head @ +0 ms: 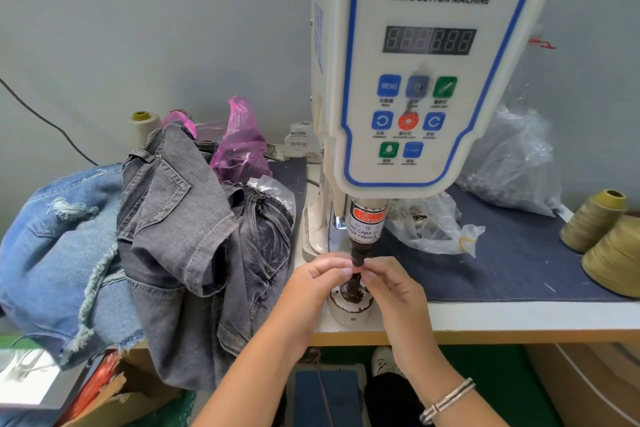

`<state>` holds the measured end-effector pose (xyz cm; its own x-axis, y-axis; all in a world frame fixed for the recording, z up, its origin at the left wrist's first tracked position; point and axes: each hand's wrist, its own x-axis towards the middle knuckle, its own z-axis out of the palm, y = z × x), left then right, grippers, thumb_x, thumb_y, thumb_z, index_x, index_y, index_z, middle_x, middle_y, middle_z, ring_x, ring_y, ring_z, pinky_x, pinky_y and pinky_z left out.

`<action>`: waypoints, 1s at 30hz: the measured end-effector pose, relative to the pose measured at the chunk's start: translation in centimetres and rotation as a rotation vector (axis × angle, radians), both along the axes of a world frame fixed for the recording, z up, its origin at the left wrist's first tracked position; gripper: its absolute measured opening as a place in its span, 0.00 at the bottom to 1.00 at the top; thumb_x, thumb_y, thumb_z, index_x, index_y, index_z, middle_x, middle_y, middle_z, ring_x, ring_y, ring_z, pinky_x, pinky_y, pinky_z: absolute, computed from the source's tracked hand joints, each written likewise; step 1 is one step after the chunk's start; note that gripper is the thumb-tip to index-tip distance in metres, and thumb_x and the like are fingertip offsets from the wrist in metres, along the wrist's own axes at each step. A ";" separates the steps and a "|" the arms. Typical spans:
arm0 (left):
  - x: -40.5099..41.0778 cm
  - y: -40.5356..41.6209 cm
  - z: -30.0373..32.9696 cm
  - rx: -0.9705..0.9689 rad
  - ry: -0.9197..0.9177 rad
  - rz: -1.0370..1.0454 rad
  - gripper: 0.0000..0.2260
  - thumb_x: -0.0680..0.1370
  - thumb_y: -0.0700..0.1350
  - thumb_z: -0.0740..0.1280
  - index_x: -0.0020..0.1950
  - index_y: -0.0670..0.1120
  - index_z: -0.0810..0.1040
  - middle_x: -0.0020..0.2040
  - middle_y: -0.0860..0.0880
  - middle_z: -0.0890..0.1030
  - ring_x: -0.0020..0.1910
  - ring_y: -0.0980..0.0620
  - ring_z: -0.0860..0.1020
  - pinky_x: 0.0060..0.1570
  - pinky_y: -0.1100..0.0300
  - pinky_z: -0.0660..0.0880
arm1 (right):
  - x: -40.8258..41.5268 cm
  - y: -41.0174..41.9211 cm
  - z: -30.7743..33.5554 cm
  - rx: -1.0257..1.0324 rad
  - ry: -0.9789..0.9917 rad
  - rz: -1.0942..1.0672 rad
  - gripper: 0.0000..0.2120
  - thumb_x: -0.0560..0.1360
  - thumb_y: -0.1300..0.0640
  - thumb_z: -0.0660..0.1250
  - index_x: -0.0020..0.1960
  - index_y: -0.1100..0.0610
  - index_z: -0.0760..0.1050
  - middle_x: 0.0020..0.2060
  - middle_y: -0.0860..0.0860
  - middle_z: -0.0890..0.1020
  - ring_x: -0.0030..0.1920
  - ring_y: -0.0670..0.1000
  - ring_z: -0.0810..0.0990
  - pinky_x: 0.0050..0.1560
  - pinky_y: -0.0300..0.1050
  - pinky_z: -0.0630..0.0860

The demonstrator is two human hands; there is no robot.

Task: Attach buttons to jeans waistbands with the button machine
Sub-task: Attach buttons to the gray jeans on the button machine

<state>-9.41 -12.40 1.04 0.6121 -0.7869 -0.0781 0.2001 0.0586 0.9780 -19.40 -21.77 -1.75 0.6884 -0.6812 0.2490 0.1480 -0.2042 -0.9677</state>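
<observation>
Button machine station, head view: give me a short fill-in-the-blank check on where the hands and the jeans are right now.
1. Both hands, left hand and right hand, meet at the machine's black ____.
2. The grey jeans lie heaped to the ____ of the button machine.
3. A silver ____ circles the right wrist.
4. The machine's digital display is ____.

Missing words: plunger; left; bracelet; unlit

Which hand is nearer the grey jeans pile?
Left. The left hand is at the machine's punch, beside the grey jeans; the right hand is on the punch's far side.
</observation>
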 end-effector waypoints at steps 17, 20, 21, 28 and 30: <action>6.8 0.1 2.3 0.738 -1.419 0.228 0.15 0.77 0.49 0.64 0.63 0.56 0.73 0.68 0.54 0.68 0.71 0.51 0.60 0.73 0.47 0.42 | 3.0 -4.8 -0.1 -0.072 0.071 -0.144 0.18 0.78 0.66 0.63 0.42 0.43 0.79 0.41 0.38 0.82 0.45 0.38 0.79 0.44 0.27 0.73; 8.7 -0.3 2.4 0.985 -1.538 0.207 0.23 0.76 0.52 0.65 0.70 0.53 0.66 0.70 0.52 0.67 0.71 0.49 0.61 0.73 0.44 0.47 | 3.4 -5.7 -0.8 -0.047 0.091 -0.166 0.18 0.78 0.66 0.62 0.42 0.44 0.78 0.40 0.37 0.82 0.42 0.37 0.79 0.42 0.27 0.73; 9.1 -0.3 2.5 1.018 -1.587 0.184 0.24 0.76 0.49 0.65 0.71 0.53 0.65 0.69 0.52 0.68 0.70 0.49 0.63 0.71 0.48 0.54 | 3.3 -5.8 -1.1 -0.037 0.089 -0.168 0.17 0.78 0.67 0.62 0.42 0.45 0.78 0.39 0.37 0.82 0.42 0.37 0.79 0.42 0.27 0.73; 11.9 2.5 5.0 0.718 -1.580 0.409 0.26 0.67 0.30 0.61 0.55 0.56 0.79 0.54 0.59 0.79 0.60 0.51 0.71 0.57 0.56 0.57 | 3.3 -6.3 -1.7 0.022 0.069 -0.151 0.18 0.78 0.66 0.62 0.42 0.45 0.80 0.39 0.40 0.83 0.41 0.37 0.79 0.41 0.28 0.73; 12.7 3.3 5.4 0.771 -1.595 0.358 0.23 0.68 0.31 0.62 0.51 0.57 0.81 0.52 0.61 0.80 0.63 0.53 0.71 0.65 0.55 0.53 | 3.3 -6.3 -1.8 0.019 0.073 -0.142 0.19 0.78 0.66 0.62 0.41 0.44 0.81 0.40 0.41 0.83 0.42 0.38 0.79 0.42 0.29 0.73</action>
<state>3.29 -9.12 6.43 0.5700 -0.6894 0.4471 -0.7775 -0.6285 0.0221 -16.12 -28.12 -3.54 0.6008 -0.7771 0.1874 0.0479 -0.1991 -0.9788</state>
